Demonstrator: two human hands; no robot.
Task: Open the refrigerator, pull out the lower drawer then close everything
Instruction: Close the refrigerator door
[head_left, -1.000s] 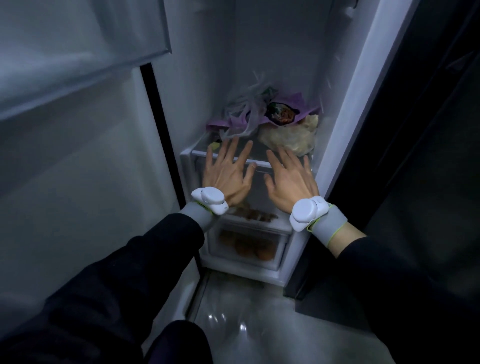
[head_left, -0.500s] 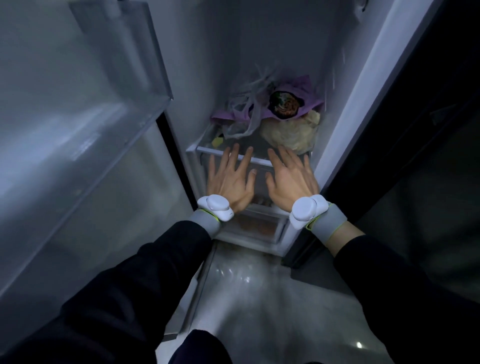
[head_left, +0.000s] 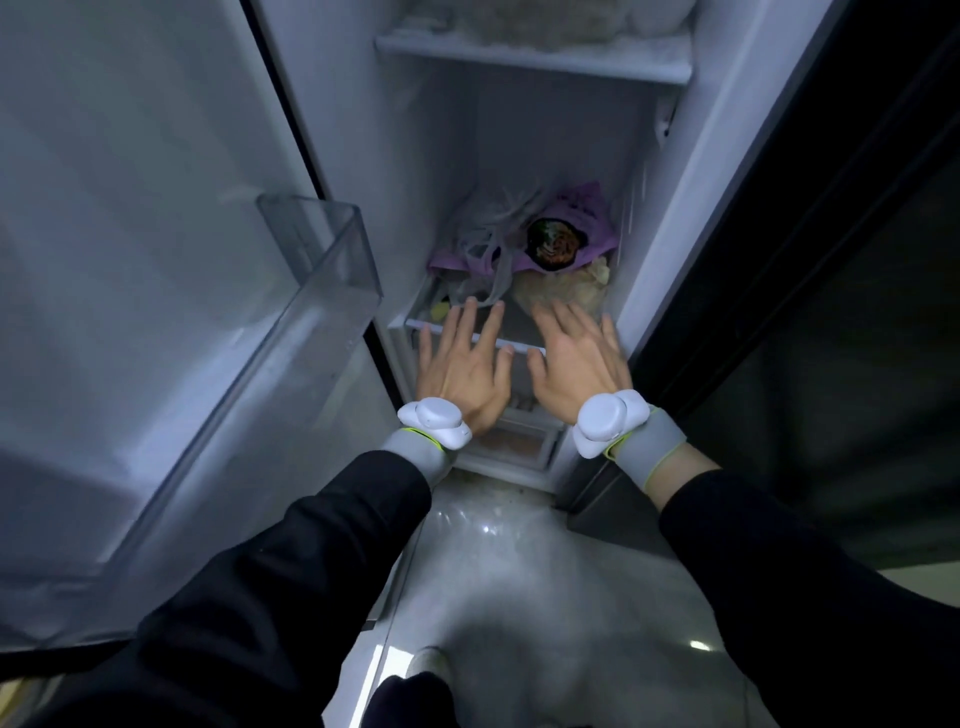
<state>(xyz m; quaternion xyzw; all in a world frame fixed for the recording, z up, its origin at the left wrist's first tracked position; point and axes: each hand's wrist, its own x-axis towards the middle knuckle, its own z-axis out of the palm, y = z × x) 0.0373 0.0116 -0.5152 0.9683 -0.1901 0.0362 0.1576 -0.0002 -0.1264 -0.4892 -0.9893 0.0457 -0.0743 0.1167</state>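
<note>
Both hands, left hand (head_left: 462, 371) and right hand (head_left: 576, 364), flat with fingers spread, holding nothing, against drawer (head_left: 514, 345) front rim, which runs left-right straight ahead.

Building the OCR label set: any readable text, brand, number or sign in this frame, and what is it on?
None can be read.
Purple package on the shelf inside the refrigerator: faint print near its top, too blurred to read; a round dark picture, no legible words.
Clear door bin: no label visible.
White wrist devices on both arms: no visible marking.
</note>
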